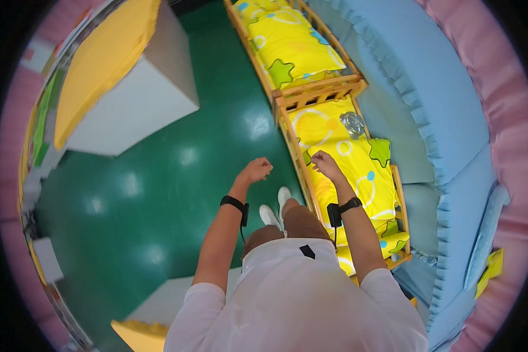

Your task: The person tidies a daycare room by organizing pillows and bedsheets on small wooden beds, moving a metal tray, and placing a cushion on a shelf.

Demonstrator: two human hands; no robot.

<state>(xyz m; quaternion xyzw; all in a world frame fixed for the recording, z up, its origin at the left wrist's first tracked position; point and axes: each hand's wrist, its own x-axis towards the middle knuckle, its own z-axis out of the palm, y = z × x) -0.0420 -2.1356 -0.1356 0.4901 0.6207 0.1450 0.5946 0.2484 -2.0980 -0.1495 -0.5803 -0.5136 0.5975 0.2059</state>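
My left hand (257, 170) hangs over the green floor, left of a small wooden bed (302, 167). Its fingers are curled in, and nothing shows in them. Over the bed's left rail is my right hand (326, 165), fingers loosely bent and apart, holding nothing visible. Below it lies a yellow quilt (366, 182) with white rings and green stars. A shiny silvery, rounded thing (352, 125) rests on the bedding near the far end; its kind is unclear. Each forearm wears a black strap with a small box and cable.
A second wooden bed with yellow bedding (293, 44) adjoins the far end. Blue ruffled fabric (452, 117) runs along the right. A white block with a yellow top (105, 64) stands far left; another yellow-edged one (138, 334) is near the lower left. Green floor (158, 182) lies between.
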